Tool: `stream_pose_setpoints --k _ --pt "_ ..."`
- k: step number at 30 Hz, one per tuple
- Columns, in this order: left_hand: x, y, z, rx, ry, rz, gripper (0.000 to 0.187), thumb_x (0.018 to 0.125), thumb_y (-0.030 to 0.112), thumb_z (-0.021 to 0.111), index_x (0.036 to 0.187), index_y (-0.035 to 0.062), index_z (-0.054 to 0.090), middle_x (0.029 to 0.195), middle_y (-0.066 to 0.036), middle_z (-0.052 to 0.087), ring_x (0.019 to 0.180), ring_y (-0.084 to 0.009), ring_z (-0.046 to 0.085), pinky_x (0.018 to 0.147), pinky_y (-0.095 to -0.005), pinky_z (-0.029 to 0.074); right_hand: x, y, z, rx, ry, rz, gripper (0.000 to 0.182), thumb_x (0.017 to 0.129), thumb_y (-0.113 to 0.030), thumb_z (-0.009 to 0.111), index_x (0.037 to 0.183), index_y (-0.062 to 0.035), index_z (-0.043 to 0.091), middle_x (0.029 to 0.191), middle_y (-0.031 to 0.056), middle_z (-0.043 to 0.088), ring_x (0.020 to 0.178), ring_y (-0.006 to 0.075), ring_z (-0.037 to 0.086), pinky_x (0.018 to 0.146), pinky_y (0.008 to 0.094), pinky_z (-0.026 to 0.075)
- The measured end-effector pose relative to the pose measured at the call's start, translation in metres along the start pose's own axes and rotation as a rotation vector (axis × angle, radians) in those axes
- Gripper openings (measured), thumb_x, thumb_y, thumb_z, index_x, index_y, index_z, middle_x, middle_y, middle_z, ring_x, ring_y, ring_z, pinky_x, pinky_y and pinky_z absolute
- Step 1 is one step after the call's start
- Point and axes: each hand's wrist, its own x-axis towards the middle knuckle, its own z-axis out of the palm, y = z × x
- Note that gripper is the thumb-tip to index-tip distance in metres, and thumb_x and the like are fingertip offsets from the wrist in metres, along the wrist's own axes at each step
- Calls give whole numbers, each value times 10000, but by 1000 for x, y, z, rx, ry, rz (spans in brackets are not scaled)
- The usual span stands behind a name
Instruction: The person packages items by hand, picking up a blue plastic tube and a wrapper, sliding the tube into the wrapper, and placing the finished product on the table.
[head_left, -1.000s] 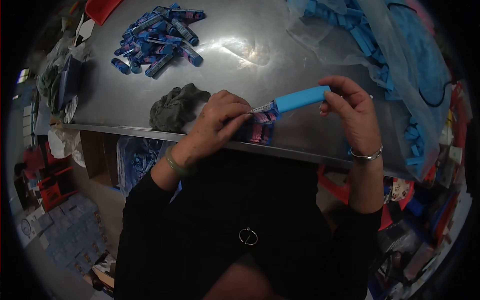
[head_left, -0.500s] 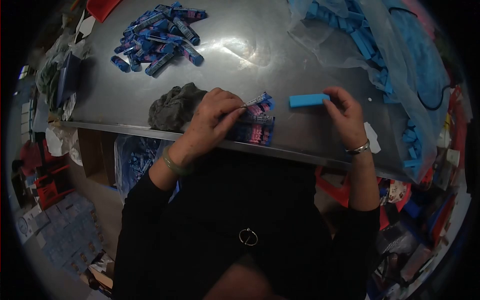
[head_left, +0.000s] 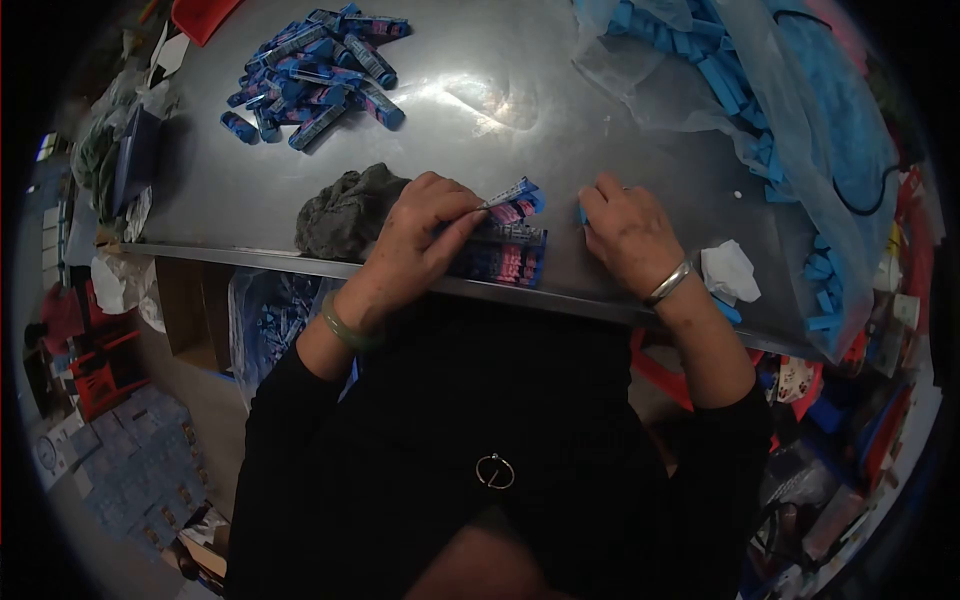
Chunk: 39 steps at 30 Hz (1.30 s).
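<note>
My left hand pinches the edge of a printed blue and pink wrapper, whose corner sticks up to the right of the fingers. More printed wrappers lie flat just below it, by the table's front edge. To the right, my right hand is closed over a light blue block, and only a sliver of the block shows at the fingertips. A grey-green cloth lies bunched against the left side of my left hand.
Wrapped blue sticks are heaped at the back left of the metal table. A clear bag with light blue blocks lies at the right. Crumpled white paper is beside my right wrist. A red object stands at the back.
My right hand has moved left towards the wrappers and now covers most of the light blue block. The white paper beside its wrist is more exposed. My left hand stays nearly still.
</note>
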Motion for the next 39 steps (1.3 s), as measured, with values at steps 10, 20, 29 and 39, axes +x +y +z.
stream_pose_setpoints --k 10,20,29,39 --pt "1 3 2 -35 -40 -26 55 826 48 634 867 15 649 840 -78 635 832 -244 545 751 -349 438 -12 5 -51 632 117 156 299 801 -59 656 1074 -12 545 961 77 573 734 163 599 656 298 504" --pt "3 9 8 -93 -142 9 76 825 54 631 891 19 644 865 -80 626 839 -244 534 759 -355 435 -15 -11 -61 1492 476 223 277 910 -102 603 1160 -7 530 964 89 620 706 140 638 636 253 525" --pt "3 7 10 -97 -124 41 79 818 44 636 894 24 636 868 -75 618 847 -247 536 764 -353 432 -9 0 -46 1603 374 371 273 927 -191 603 1112 3 552 892 87 651 741 145 653 695 261 514" --pt "4 8 14 -87 -105 88 77 823 32 637 899 24 643 831 -78 615 808 -245 541 719 -344 430 -7 -8 -48 1393 378 345 248 909 -126 617 1100 15 547 891 89 644 759 134 647 699 248 523"
